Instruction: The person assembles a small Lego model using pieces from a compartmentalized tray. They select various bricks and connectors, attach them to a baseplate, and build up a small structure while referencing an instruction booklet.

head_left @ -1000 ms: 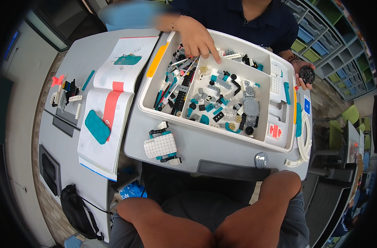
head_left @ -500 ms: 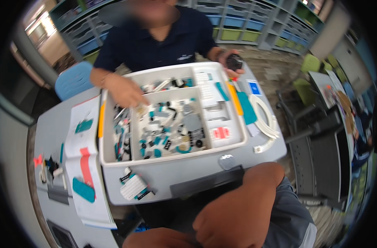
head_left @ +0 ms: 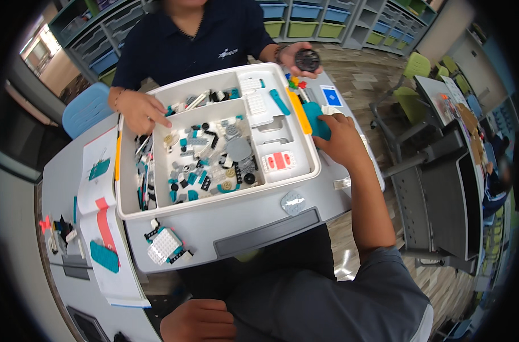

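Observation:
My right hand (head_left: pixel 344 139) reaches over the table beside the white parts tray (head_left: pixel 214 206). Its thumb and fingers are apart, resting at the edge of a flat teal piece (head_left: pixel 313 118), with nothing visibly lifted. White looped strips (head_left: pixel 331 110) are mostly hidden by that hand. Low in the picture my left hand (head_left: pixel 198 321) rests against my body, fingers curled and nothing showing in them. Across the tray, another person's hand (head_left: pixel 139 111) points over the loose building bricks (head_left: pixel 197 149). That person's other hand (head_left: pixel 293 60) holds up a black round wheel-like part (head_left: pixel 307 60).
An open instruction booklet (head_left: pixel 108 228) lies left of the tray. Near the front edge are a white-and-teal brick build (head_left: pixel 164 246) and a grey disc (head_left: pixel 293 203). More brick pieces (head_left: pixel 63 233) sit at far left. A blue chair (head_left: pixel 84 111) stands behind the table.
My right hand has gone from above my lap out to the teal piece right of the tray. The view has shifted, and the other person's hand has drawn back slightly toward the tray's left side.

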The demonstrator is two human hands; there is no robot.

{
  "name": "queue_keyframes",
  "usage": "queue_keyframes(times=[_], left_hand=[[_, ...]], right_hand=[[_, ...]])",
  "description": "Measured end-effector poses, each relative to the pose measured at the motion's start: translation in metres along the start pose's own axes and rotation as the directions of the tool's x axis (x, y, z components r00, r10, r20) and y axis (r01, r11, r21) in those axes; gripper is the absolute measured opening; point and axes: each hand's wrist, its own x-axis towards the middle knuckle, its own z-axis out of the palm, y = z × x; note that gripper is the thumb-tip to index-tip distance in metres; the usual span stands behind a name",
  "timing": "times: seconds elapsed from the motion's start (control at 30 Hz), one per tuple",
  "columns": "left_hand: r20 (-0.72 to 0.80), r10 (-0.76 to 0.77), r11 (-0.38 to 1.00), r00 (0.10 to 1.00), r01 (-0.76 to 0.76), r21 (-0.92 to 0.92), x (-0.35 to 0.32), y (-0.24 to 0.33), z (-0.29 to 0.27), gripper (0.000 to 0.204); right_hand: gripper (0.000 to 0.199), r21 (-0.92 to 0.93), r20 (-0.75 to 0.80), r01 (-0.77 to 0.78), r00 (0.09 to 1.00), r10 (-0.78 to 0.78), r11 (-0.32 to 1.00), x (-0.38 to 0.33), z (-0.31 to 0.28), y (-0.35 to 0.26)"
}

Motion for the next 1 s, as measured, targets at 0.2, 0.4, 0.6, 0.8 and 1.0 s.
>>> queue_keyframes(times=[0.2, 0.4, 0.6, 0.8, 1.0], left_hand=[[-0.048, -0.017, 1.000, 0.999, 0.016, -0.008, -0.013, 0.004, 0.008, 0.034], [-0.167, -0.101, 0.982, 0.981, 0.125, 0.144, -0.020, 0.018, 0.019, 0.032], [-0.205, -0.113, 0.976, 0.972, 0.148, 0.161, -0.024, 0.017, 0.021, 0.030], [-0.215, -0.161, 0.962, 0.963, 0.202, 0.183, -0.031, 0.013, 0.019, 0.030], [-0.127, -0.274, 0.931, 0.953, 0.296, 0.212, -0.051, 0.008, 0.011, 0.023]], right_hand=[[0.060, -0.002, -0.077, -0.056, 0.995, 0.056, 0.998, -0.002, 0.015, -0.003], [0.055, 0.002, -0.051, -0.132, 0.990, 0.132, 0.991, 0.006, 0.015, -0.010], [0.052, 0.237, -0.092, -0.218, 0.965, 0.245, 0.947, -0.008, -0.024, -0.014], [0.050, 0.509, -0.088, -0.276, 0.925, 0.369, 0.815, -0.026, -0.036, 0.019], [0.048, 0.233, -0.188, -0.194, 0.952, 0.240, 0.953, -0.041, -0.018, 0.040]])
